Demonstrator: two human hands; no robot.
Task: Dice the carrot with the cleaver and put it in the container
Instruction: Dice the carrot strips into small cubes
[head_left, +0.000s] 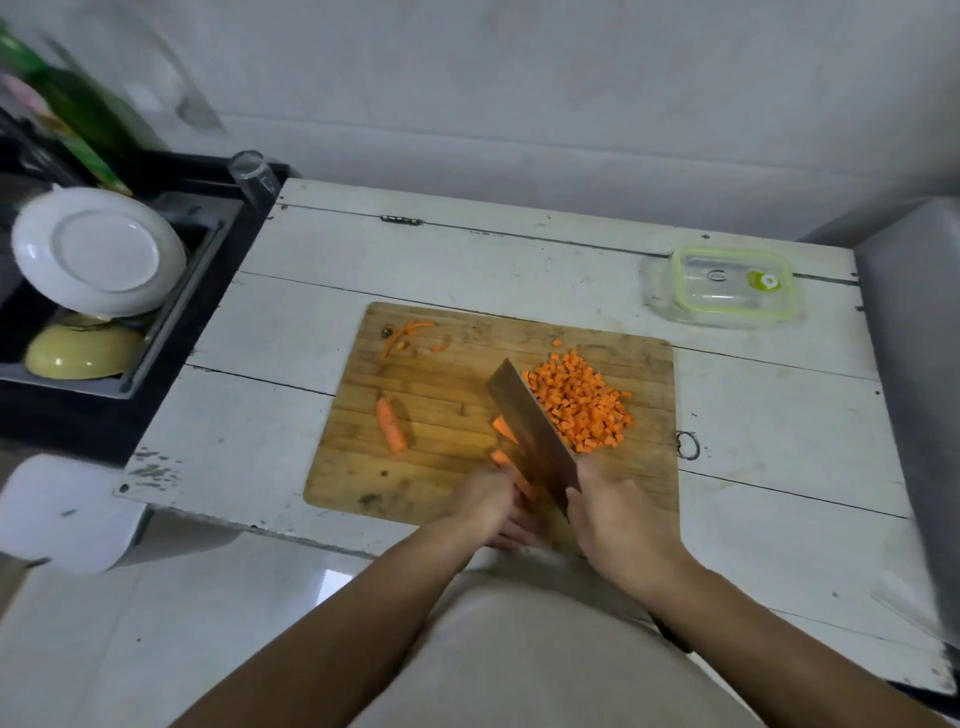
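Gripping big steel cleaver (530, 431), pinching orange carrot strips (503, 428) near wooden board's (431, 415) front edge; cube pile (579, 402) done, stub (390, 423) and lidded clear container (727, 285) waiting.

Both bare forearms reached forward and inward from the bottom of the head view, converging near the middle. The right hand (618, 512) was curled in a grip, knuckles up, its back toward the camera and the wrist bent slightly inward. The left hand (485, 501) lay just beside it, fingers bent and tucked downward, pressing with the fingertips. A dark band circled the right forearm.
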